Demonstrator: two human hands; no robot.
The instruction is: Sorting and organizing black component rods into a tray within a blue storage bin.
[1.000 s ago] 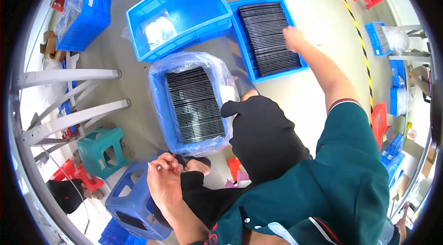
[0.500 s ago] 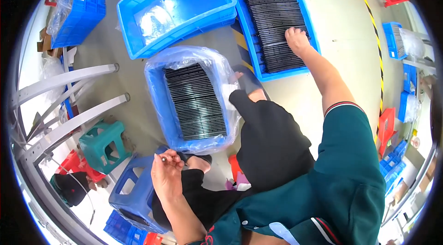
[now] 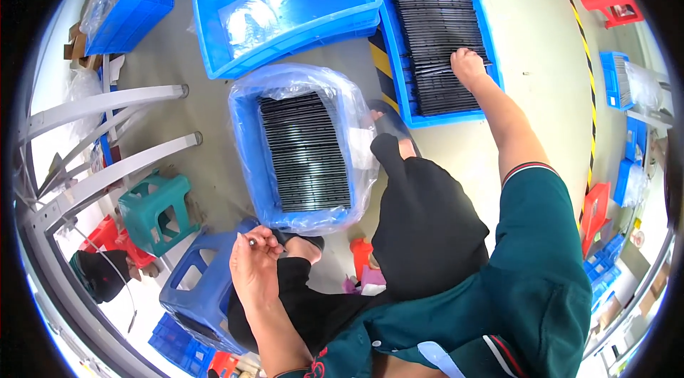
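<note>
My right hand [image 3: 468, 66] is at the right side of a shallow blue bin [image 3: 497, 86], its fingers closed on one of the thin black strips [image 3: 438, 18] packed in rows there. The strip's ends show on both sides of the fingers. My left hand [image 3: 258, 257] is raised near my left knee, fingers curled around a slim dark rod, only whose tip [image 3: 252, 241] shows; its kind is hidden. Between my hands and ahead stands a blue bin lined with clear plastic [image 3: 246, 157], holding a stack of similar black strips [image 3: 306, 157].
A large blue crate [image 3: 313, 0] with clear plastic inside stands beyond the lined bin. At left are white curved metal legs [image 3: 107, 104], a green stool [image 3: 158, 214] and a blue stool [image 3: 203, 278]. Yellow-black tape [image 3: 588, 93] runs along the floor at right.
The whole view has shifted slightly. My right hand has moved a little along the strips, and a strip now shows across under its fingers. My left hand keeps the same grip.
</note>
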